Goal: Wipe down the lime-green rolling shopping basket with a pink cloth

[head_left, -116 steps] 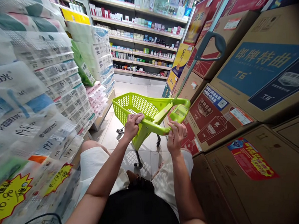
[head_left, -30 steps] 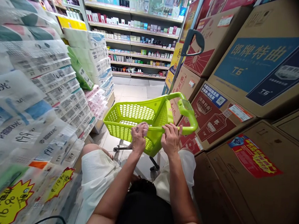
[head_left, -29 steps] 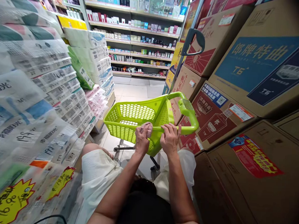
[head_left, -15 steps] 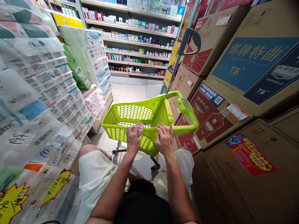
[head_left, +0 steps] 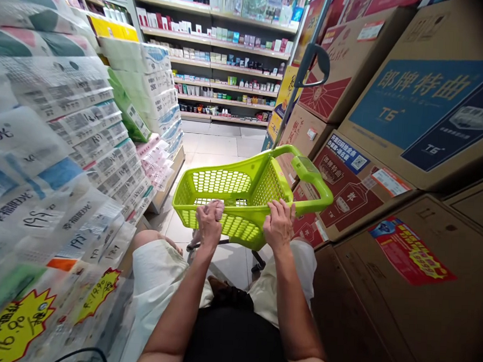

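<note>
A lime-green plastic shopping cart (head_left: 243,224) with perforated basket walls stands in front of my knees, its handle side to the right. My left hand (head_left: 209,225) is closed around a crumpled pinkish cloth (head_left: 214,207) at the near rim, and some of the cloth hangs below the hand. Farther right along that same rim, my right hand (head_left: 278,223) has its fingers curled over the edge, gripping the cart. Nothing lies in the visible part of the basket. Dark wheels show beneath it on the tiled floor.
Stacked tissue packs (head_left: 79,102) with yellow price tags line the left side. Cardboard cartons (head_left: 414,120) rise close on the right, beside a grey pole with a handle (head_left: 314,66). Shelves of small boxed goods (head_left: 228,42) stand across the far end of the tiled aisle (head_left: 215,144).
My left hand, with the cloth, has slid left along the rim. The cart has shifted slightly right with my right hand on it, so my hands are farther apart.
</note>
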Available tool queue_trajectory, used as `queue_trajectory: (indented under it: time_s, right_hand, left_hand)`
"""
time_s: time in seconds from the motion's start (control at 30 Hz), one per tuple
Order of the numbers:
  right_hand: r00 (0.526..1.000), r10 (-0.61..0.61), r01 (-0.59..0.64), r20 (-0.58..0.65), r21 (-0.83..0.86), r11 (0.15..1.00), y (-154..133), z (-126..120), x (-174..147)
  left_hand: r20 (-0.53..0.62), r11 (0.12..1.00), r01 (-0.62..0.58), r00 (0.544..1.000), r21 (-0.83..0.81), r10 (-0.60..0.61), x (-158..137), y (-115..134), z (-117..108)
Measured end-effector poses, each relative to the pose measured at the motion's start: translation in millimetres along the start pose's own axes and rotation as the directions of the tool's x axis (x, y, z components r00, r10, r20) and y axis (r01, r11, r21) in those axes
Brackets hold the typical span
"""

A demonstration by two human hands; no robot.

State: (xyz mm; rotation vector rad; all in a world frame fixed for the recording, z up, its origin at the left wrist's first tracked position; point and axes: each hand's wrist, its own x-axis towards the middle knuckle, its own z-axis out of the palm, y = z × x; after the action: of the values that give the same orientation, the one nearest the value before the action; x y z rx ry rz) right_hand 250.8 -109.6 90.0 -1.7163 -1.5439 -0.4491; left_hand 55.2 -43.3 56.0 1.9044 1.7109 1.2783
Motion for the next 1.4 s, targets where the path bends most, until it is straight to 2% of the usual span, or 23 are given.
queue_trajectory:
  time_s: [0.07, 0.13, 0.23, 0.33, 0.4, 0.47, 0.53, 0.6, 0.7, 0.77, 0.87, 0.93, 1.03, 1.07, 1.13, 1.2, 1.27, 1.33, 1.4]
  right_hand:
    - [0.997, -0.042, 0.042, 0.06, 0.005, 0.999, -0.2, 3.5, -1.1]
    - [0.992, -0.083, 0.083, 0.098, 0.0, 0.997, 0.8, 6.4, -2.6]
    - [0.995, -0.075, 0.078, 0.059, -0.034, 0.996, 7.6, 8.0, -4.2]
    - [0.999, -0.045, 0.046, 0.02, -0.046, 0.998, 11.4, 11.5, -4.3]
    - [0.997, -0.067, 0.068, 0.047, -0.026, 0.997, 8.9, 15.6, -4.0]
    - [0.991, -0.099, 0.1, 0.09, -0.007, 0.995, 5.7, 18.4, -3.9]
    - [0.987, -0.109, 0.11, 0.118, -0.003, 0.994, 5.6, 18.5, -4.3]
    - [0.987, -0.104, 0.106, 0.126, -0.01, 0.994, 8.3, 17.4, -5.0]
    - [0.988, -0.104, 0.107, 0.111, -0.019, 0.994, 10.2, 19.0, -5.8]
    - [0.991, -0.104, 0.105, 0.09, -0.016, 0.994, 7.8, 22.2, -5.9]
    - [0.991, -0.109, 0.11, 0.078, -0.012, 0.994, 5.6, 24.0, -5.1]
    - [0.99, -0.117, 0.119, 0.085, -0.019, 0.993, 8.9, 22.1, -4.1]
    - [0.993, -0.097, 0.101, 0.071, -0.057, 0.993, 15.5, 20.1, -2.7]
    - [0.994, -0.088, 0.092, 0.063, -0.067, 0.994, 16.0, 20.8, -2.4]
    - [0.995, -0.085, 0.089, 0.058, -0.063, 0.994, 13.7, 23.9, -2.0]
    - [0.992, -0.106, 0.108, 0.067, -0.042, 0.993, 10.4, 26.3, -2.1]
    - [0.988, -0.129, 0.133, 0.081, -0.034, 0.991, 11.1, 25.2, -2.6]
    - [0.988, -0.132, 0.136, 0.075, -0.048, 0.99, 17.3, 21.1, -3.0]
    - [0.992, -0.119, 0.122, 0.051, -0.062, 0.991, 25.3, 17.0, -3.0]
  left_hand:
    - [0.057, 0.997, -0.055, 0.997, -0.054, 0.058, -2.6, 0.1, 3.2]
    - [0.055, 0.996, -0.062, 0.996, -0.063, 0.065, 1.1, -7.7, -0.7]
    - [-0.083, 0.997, 0.082, 0.993, 0.017, -0.08, 16.1, -33.9, -21.6]
    - [-0.2, 0.974, 0.217, 0.959, 0.064, -0.2, 22.4, -50.5, -35.6]
    - [-0.147, 0.984, 0.175, 0.975, 0.04, -0.167, 16.6, -46.5, -30.0]
    - [-0.027, 0.998, 0.051, 0.998, -0.024, -0.052, 8.8, -36.7, -18.2]
    - [0.021, 0.997, -0.021, 1.0, -0.069, 0.022, 5.7, -30.8, -11.2]
    - [-0.05, 0.998, 0.029, 0.998, -0.048, -0.031, 8.6, -33.4, -13.4]
    - [-0.19, 0.983, 0.182, 0.966, 0.003, -0.178, 13.4, -43.4, -21.8]
    - [-0.169, 0.984, 0.177, 0.97, -0.013, -0.177, 11.5, -45.5, -21.6]
    - [-0.056, 0.996, 0.065, 0.996, -0.054, -0.068, 7.3, -45.5, -17.6]
    - [-0.083, 0.997, 0.071, 0.994, -0.035, -0.074, 9.1, -50.4, -20.1]
    - [-0.22, 0.981, 0.195, 0.957, 0.015, -0.187, 14.0, -61.1, -27.4]
    - [-0.235, 0.975, 0.22, 0.949, 0.02, -0.209, 13.8, -62.4, -27.6]
    - [-0.193, 0.979, 0.205, 0.961, 0.008, -0.2, 9.4, -59.5, -22.5]
    - [-0.119, 0.99, 0.134, 0.983, -0.031, -0.137, 3.0, -53.5, -14.2]
    - [-0.11, 0.994, 0.092, 0.989, -0.064, -0.099, 0.3, -52.6, -10.5]
    - [-0.202, 0.986, 0.146, 0.966, -0.078, -0.159, 3.4, -60.6, -14.7]
    - [-0.335, 0.959, 0.264, 0.899, -0.098, -0.282, 8.6, -73.1, -21.7]
